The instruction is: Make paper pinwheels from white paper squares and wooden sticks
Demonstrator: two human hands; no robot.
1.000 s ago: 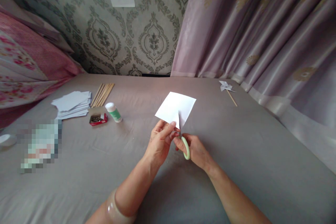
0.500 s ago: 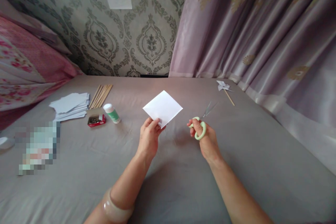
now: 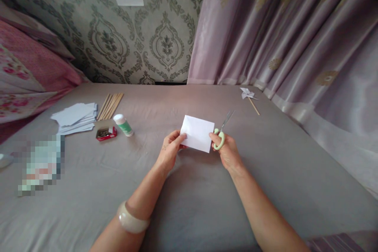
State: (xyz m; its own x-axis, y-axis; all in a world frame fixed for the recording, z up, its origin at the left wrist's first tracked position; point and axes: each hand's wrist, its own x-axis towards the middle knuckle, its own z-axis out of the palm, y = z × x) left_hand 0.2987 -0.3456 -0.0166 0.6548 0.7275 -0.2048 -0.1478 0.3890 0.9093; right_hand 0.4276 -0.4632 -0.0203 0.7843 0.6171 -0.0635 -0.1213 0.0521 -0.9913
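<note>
White paper sheet [image 3: 197, 134], centre of frame. My left hand [image 3: 170, 149] pinches its left edge; my right hand [image 3: 229, 152] pinches the right edge while gripping green-handled scissors [image 3: 223, 138], pointing toward upper right. Wooden sticks [image 3: 110, 106], paper stack [image 3: 74, 116], white-green bottle [image 3: 125, 127] at left; white pinwheel [image 3: 247, 93] upper right.

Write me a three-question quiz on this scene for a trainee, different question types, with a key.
1. Which hand holds the scissors?
2. True or false: the left hand grips the white paper.
3. What is just to the right of the small red box?
a) a pinwheel
b) a white-capped bottle
c) a curtain

Key
1. The right hand
2. True
3. b
</note>
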